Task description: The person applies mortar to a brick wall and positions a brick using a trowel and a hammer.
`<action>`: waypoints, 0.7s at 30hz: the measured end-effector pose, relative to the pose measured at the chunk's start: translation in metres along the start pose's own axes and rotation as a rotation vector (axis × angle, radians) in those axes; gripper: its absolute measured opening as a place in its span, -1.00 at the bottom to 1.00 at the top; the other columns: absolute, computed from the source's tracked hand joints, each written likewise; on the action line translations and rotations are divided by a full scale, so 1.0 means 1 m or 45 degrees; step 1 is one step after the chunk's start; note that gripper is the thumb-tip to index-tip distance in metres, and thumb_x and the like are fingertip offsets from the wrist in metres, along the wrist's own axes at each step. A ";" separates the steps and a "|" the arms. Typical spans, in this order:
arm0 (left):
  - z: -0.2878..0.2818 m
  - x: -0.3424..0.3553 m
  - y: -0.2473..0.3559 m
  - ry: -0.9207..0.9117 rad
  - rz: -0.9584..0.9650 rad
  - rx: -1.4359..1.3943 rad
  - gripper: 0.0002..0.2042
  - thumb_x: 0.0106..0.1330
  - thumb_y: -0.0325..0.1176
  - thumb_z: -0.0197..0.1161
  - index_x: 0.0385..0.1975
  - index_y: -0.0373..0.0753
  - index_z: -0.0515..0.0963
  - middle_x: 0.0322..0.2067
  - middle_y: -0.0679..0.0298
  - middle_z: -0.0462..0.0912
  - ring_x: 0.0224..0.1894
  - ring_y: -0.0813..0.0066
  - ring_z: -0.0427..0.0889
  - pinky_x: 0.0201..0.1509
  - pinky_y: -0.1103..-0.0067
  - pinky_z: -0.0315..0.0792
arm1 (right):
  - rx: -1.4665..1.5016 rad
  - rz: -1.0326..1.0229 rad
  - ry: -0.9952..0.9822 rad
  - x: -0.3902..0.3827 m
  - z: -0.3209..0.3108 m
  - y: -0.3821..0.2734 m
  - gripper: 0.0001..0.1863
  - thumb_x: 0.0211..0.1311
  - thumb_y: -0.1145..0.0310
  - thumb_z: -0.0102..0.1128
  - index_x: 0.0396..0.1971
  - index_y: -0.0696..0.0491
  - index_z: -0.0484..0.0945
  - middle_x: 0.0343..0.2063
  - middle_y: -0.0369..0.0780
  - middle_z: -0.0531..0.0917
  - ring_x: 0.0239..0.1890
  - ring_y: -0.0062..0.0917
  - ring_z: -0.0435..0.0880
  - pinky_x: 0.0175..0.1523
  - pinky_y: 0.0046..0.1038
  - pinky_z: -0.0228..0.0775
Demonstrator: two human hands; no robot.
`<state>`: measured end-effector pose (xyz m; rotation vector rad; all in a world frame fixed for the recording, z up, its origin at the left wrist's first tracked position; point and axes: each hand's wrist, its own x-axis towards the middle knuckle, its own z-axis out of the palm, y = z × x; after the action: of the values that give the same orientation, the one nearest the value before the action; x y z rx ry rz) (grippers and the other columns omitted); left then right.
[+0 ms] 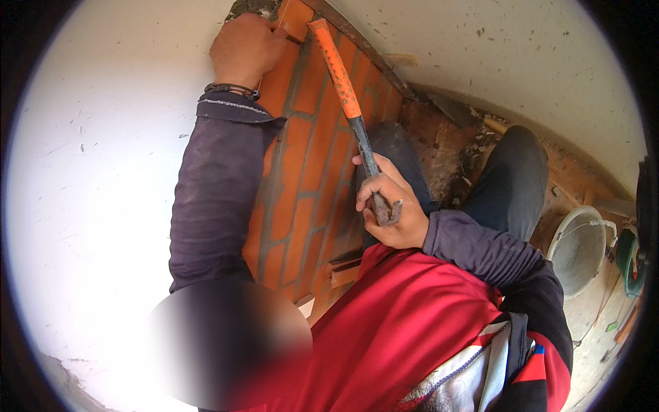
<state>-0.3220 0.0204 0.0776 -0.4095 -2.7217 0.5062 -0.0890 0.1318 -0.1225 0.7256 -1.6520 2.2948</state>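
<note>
My left hand (247, 49) is at the far end of the brick wall (298, 151), beside a patch of wet-looking grey mortar (255, 8). Its fingers are curled, and their tips are hidden behind the hand. A thin pale string (283, 15) passes close to its thumb. My right hand (398, 213) grips a hammer (364, 144) near its dirty metal head, in front of my body. The orange handle points up and away, across the brickwork.
A white wall (110, 151) borders the bricks on the left, a speckled pale wall (508, 55) on the far right. Rubble (473, 147) lies around my knees. A pale bucket (580, 250) stands at right, near a green container (628, 261).
</note>
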 end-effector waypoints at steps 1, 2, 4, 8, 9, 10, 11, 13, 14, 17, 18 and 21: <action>0.001 0.000 0.003 0.018 0.008 0.022 -0.68 0.18 0.02 0.30 -0.29 -0.08 0.74 -0.33 0.08 0.72 -0.21 0.08 0.70 -0.15 0.27 0.57 | -0.018 -0.007 -0.011 0.002 0.000 0.003 -0.53 -0.21 0.76 0.19 -0.22 0.01 0.41 0.20 0.00 0.28 -0.20 -0.43 0.55 -0.08 -0.43 0.43; 0.001 -0.001 0.004 0.037 0.013 0.046 -0.68 0.17 0.01 0.31 -0.30 -0.09 0.74 -0.34 0.09 0.73 -0.21 0.09 0.71 -0.15 0.27 0.58 | -0.027 -0.016 -0.014 0.003 0.001 0.005 -0.53 -0.21 0.75 0.19 -0.23 0.01 0.41 0.20 0.00 0.28 -0.20 -0.42 0.55 -0.08 -0.42 0.43; 0.004 -0.001 0.005 0.042 -0.035 0.067 -0.69 0.18 0.03 0.30 -0.25 -0.02 0.74 -0.30 0.07 0.72 -0.19 0.06 0.70 -0.12 0.27 0.58 | -0.041 -0.034 -0.007 0.005 0.001 0.009 -0.54 -0.21 0.75 0.20 -0.24 0.01 0.41 0.19 0.00 0.29 -0.18 -0.41 0.55 -0.07 -0.42 0.42; 0.009 -0.002 0.005 0.063 -0.100 0.094 -0.70 0.18 0.01 0.30 -0.25 -0.01 0.75 -0.27 0.06 0.72 -0.18 0.05 0.70 -0.10 0.25 0.58 | -0.012 -0.012 0.012 0.004 0.003 0.009 -0.55 -0.21 0.75 0.19 -0.26 0.01 0.40 0.21 0.00 0.28 -0.19 -0.43 0.56 -0.09 -0.43 0.42; 0.011 -0.002 0.004 0.071 -0.100 0.091 -0.70 0.18 0.00 0.30 -0.27 -0.03 0.74 -0.27 0.06 0.72 -0.17 0.05 0.70 -0.11 0.25 0.58 | -0.005 -0.003 0.000 0.004 0.002 0.010 -0.56 -0.20 0.75 0.19 -0.26 0.01 0.40 0.21 0.00 0.27 -0.21 -0.44 0.56 -0.11 -0.44 0.42; 0.014 -0.001 0.004 0.079 -0.100 0.088 -0.71 0.18 -0.01 0.30 -0.28 -0.05 0.74 -0.27 0.07 0.72 -0.17 0.05 0.70 -0.11 0.25 0.58 | 0.002 0.005 -0.012 0.004 0.002 0.012 -0.56 -0.19 0.76 0.18 -0.26 0.02 0.40 0.22 0.00 0.27 -0.22 -0.45 0.56 -0.12 -0.44 0.42; 0.015 0.000 0.003 0.088 -0.101 0.086 -0.71 0.18 -0.02 0.30 -0.29 -0.06 0.74 -0.27 0.07 0.72 -0.17 0.04 0.70 -0.11 0.25 0.58 | 0.009 0.012 -0.025 0.004 0.001 0.014 -0.56 -0.18 0.76 0.18 -0.26 0.02 0.40 0.23 -0.01 0.26 -0.24 -0.47 0.56 -0.14 -0.45 0.43; 0.015 0.001 0.003 0.061 -0.085 0.122 -0.70 0.18 -0.03 0.30 -0.29 -0.09 0.73 -0.27 0.06 0.72 -0.16 0.04 0.69 -0.12 0.24 0.58 | -0.002 -0.011 -0.017 0.004 0.003 0.012 -0.57 -0.17 0.75 0.18 -0.26 0.02 0.39 0.23 -0.01 0.25 -0.27 -0.48 0.56 -0.14 -0.45 0.42; 0.015 0.001 0.005 0.047 -0.077 0.139 -0.70 0.19 -0.03 0.30 -0.30 -0.11 0.73 -0.28 0.06 0.72 -0.16 0.03 0.69 -0.12 0.23 0.58 | -0.008 -0.021 -0.013 0.003 0.003 0.011 -0.58 -0.17 0.75 0.18 -0.26 0.02 0.39 0.23 0.00 0.25 -0.28 -0.48 0.55 -0.15 -0.44 0.42; 0.010 0.001 0.012 -0.008 -0.132 0.133 -0.70 0.18 -0.05 0.30 -0.31 -0.15 0.72 -0.28 0.05 0.71 -0.16 0.01 0.69 -0.13 0.23 0.58 | 0.023 -0.002 -0.045 0.005 0.003 0.014 -0.59 -0.15 0.74 0.18 -0.26 0.03 0.39 0.23 0.00 0.25 -0.28 -0.48 0.55 -0.15 -0.44 0.42; 0.009 0.001 0.013 0.004 -0.143 0.110 -0.70 0.13 -0.07 0.35 -0.33 -0.19 0.71 -0.29 0.05 0.72 -0.18 0.04 0.70 -0.14 0.26 0.59 | 0.002 -0.021 -0.044 0.005 0.002 0.014 -0.58 -0.15 0.75 0.18 -0.26 0.03 0.39 0.22 0.00 0.25 -0.28 -0.48 0.55 -0.15 -0.43 0.42; 0.010 0.001 0.013 0.041 -0.153 0.061 -0.68 0.03 -0.12 0.44 -0.39 -0.27 0.70 -0.30 0.03 0.72 -0.21 0.10 0.73 -0.16 0.34 0.61 | -0.029 -0.039 -0.046 0.004 0.001 0.016 -0.58 -0.16 0.75 0.18 -0.26 0.03 0.39 0.22 0.00 0.26 -0.28 -0.48 0.54 -0.14 -0.43 0.42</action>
<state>-0.3237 0.0296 0.0634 -0.2378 -2.6773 0.5263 -0.0995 0.1248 -0.1329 0.7859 -1.6683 2.2512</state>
